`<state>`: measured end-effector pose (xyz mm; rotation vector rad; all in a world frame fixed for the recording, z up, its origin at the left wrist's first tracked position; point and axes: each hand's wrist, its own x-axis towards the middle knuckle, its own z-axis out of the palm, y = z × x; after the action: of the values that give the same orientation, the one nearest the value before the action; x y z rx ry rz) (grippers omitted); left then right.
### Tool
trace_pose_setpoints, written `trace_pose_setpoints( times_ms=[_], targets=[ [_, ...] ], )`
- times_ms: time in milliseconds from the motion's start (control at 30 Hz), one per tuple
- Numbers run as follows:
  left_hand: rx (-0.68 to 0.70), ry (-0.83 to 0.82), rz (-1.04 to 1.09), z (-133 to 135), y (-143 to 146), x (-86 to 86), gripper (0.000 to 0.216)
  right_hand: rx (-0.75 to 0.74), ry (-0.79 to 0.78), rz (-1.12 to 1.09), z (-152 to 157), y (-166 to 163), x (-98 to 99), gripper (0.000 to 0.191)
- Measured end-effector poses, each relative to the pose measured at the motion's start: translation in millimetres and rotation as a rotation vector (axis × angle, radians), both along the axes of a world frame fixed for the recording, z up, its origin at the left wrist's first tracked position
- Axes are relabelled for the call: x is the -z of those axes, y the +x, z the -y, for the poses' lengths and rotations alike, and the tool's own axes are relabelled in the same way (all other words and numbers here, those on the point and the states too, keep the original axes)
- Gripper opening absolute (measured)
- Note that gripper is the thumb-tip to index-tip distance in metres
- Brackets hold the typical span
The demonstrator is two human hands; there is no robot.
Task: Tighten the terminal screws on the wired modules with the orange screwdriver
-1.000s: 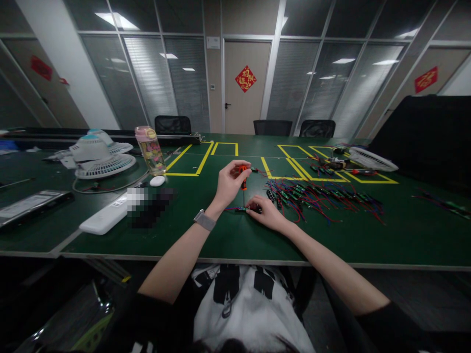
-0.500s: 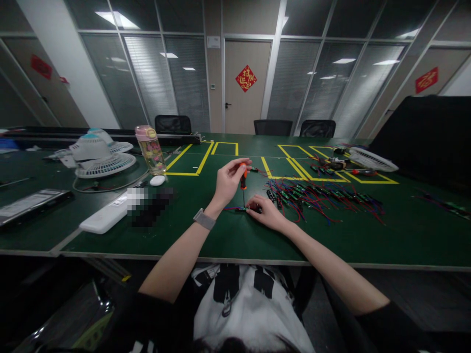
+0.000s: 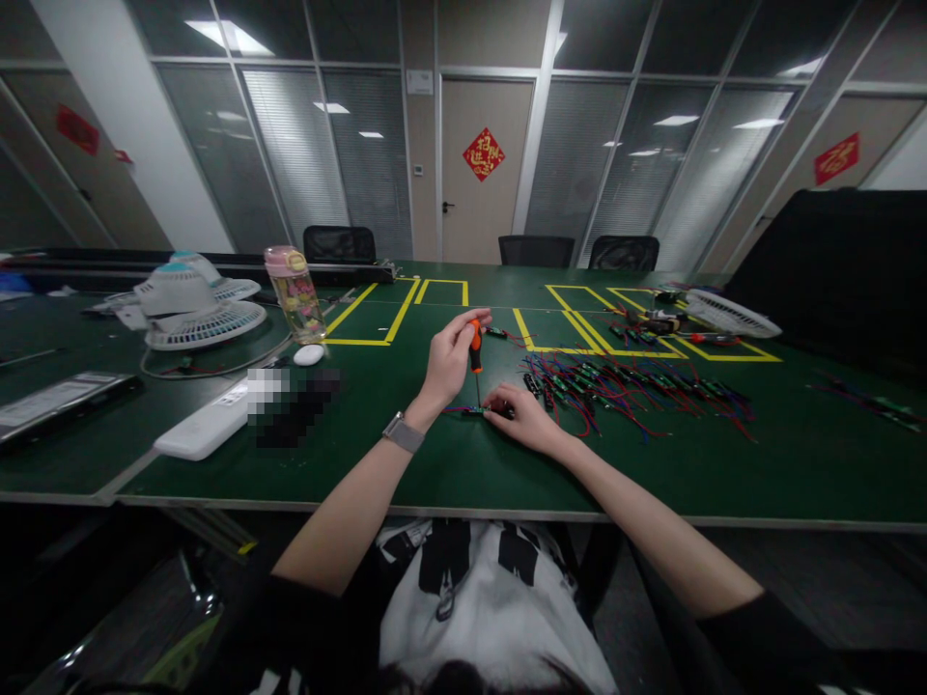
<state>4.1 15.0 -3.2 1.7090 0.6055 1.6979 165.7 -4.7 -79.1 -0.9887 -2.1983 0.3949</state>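
Note:
My left hand (image 3: pixel 447 359) is closed round an orange-and-black screwdriver (image 3: pixel 475 349), held upright with its tip down on a small green circuit board (image 3: pixel 474 410) with red and blue wires. My right hand (image 3: pixel 522 415) lies on the green table (image 3: pixel 449 454) with its fingers pinched on the right end of that board, holding it flat. A watch sits on my left wrist.
A heap of similar wired boards (image 3: pixel 623 386) lies right of my hands, more by a white fan (image 3: pixel 731 314) at far right. On the left are a pink-lidded bottle (image 3: pixel 294 294), white fans (image 3: pixel 195 304), a white mouse (image 3: pixel 309 354) and a white flat box (image 3: pixel 207 430).
My left fingers have shifted on the screwdriver handle, showing more of it; the tip stays on the board. My right hand has not moved.

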Motion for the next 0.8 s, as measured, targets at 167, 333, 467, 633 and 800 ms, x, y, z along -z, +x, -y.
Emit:
trace_pose_setpoints(
  times_ms=[167,333,467,633,800],
  targets=[
    [-0.092,0.000,-0.013,4.6,1.4,-1.6,0.022,0.001,0.004,0.006,-0.9,0.5,1.2,0.006],
    [-0.178,0.057,-0.087,1.7,-1.4,-2.0,0.020,0.001,-0.002,0.003,-1.3,0.4,1.6,0.006],
    [-0.034,-0.004,-0.027,-1.4,-0.4,-1.2,0.026,0.009,0.001,0.017,-0.8,0.3,0.5,0.006],
    [0.042,-0.054,0.083,-2.0,1.2,-0.7,0.023,0.005,0.004,0.012,-1.0,0.6,0.7,0.006],
    [-0.139,-0.018,0.008,-1.5,-1.2,-0.9,0.019,0.007,0.007,0.014,-1.7,1.0,1.8,0.006]
  ],
)
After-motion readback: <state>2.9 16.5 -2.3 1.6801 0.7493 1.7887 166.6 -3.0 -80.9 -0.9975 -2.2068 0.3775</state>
